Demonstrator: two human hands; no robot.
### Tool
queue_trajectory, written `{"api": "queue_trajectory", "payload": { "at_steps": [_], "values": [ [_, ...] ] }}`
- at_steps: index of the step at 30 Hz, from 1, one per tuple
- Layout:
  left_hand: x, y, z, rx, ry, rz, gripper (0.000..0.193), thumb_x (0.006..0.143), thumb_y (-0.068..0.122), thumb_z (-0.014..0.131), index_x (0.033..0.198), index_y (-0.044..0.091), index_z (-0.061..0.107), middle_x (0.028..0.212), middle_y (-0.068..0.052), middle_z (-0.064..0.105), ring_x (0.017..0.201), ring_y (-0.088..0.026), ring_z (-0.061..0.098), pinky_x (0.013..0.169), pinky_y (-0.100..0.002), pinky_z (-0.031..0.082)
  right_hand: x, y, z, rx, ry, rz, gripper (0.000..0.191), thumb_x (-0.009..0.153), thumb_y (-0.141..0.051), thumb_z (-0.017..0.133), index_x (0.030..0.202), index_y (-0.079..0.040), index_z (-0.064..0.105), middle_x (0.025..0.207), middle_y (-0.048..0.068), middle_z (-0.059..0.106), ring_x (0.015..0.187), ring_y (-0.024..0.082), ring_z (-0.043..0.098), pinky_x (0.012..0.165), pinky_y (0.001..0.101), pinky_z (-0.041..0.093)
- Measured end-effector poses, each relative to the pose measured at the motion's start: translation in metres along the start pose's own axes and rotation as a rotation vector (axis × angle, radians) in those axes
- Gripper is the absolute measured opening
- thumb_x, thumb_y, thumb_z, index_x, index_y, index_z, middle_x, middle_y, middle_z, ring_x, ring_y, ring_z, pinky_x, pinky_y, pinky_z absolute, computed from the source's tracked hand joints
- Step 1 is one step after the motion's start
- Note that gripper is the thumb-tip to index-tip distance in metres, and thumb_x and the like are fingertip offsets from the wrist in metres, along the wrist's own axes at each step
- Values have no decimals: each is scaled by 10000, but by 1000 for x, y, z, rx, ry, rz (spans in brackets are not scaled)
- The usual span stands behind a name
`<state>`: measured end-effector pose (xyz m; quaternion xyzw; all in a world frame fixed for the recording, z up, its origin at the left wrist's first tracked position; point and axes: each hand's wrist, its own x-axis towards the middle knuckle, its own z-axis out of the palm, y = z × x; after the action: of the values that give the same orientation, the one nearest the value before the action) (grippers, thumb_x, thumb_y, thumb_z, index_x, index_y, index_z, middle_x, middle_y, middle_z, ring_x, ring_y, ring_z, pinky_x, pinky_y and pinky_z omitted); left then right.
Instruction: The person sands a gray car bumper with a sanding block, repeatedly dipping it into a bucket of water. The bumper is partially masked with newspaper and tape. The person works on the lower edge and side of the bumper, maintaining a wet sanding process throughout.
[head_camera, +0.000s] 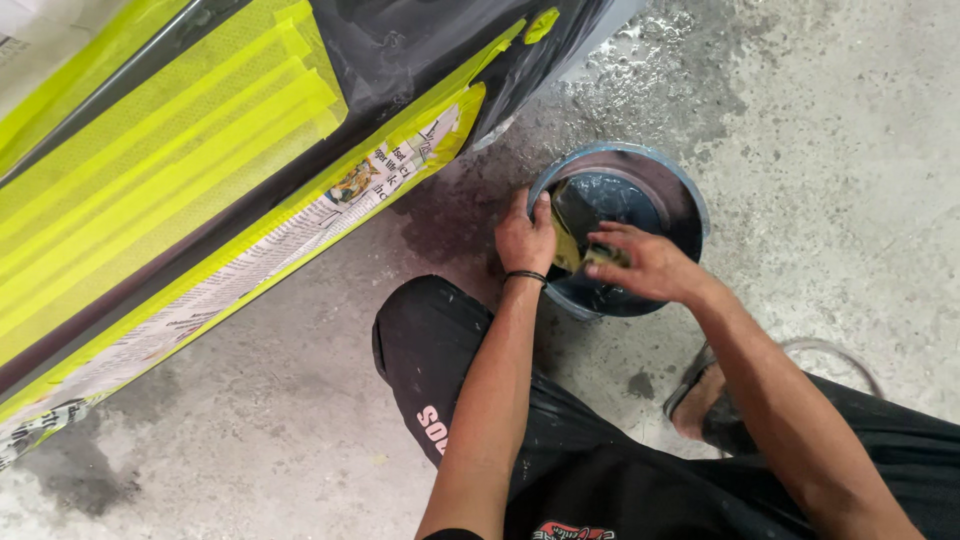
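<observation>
I note both hands over the bucket (690, 205): left hand (525, 238) gripping the yellow-green sheet (567, 240), which runs lengthwise toward my right hand (645, 265), pinching its far end.

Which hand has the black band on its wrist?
The left hand, gripping the bucket rim; the right hand, reaching inside, has a bare wrist.

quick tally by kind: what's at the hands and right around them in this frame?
Hands: 2, left hand and right hand
Bucket: 1, blue-grey bucket holding dark water
Wet sheet: 1, dark wet sheet held by both hands over the bucket
Wristband: 1, black wristband on the left wrist
Masked panel: 1, masked panel under yellow-green tape and newspaper
Total: 6
</observation>
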<state>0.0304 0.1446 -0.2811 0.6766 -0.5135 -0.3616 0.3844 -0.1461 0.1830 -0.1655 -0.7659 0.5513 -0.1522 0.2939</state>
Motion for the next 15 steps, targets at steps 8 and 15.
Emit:
{"api": "queue_trajectory", "payload": {
  "at_steps": [8,15],
  "values": [
    [1,5,-5,9,12,23,335,994,368,584,1160,94,685,1070,-197,731,1006,-421,688,847,-497,540,47,34,-8,132,-186,679,675,1028,-606,448,1262,-12,670,1298,238,633,1254,368,555,1065,443,395],
    [2,-1,-5,53,33,69,331,989,346,606,1139,63,689,1083,-212,725,1025,-432,672,872,-497,523,66,42,34,303,-202,863,721,976,-596,460,1319,4,664,1336,254,660,1349,380,573,1125,420,389]
  ]
}}
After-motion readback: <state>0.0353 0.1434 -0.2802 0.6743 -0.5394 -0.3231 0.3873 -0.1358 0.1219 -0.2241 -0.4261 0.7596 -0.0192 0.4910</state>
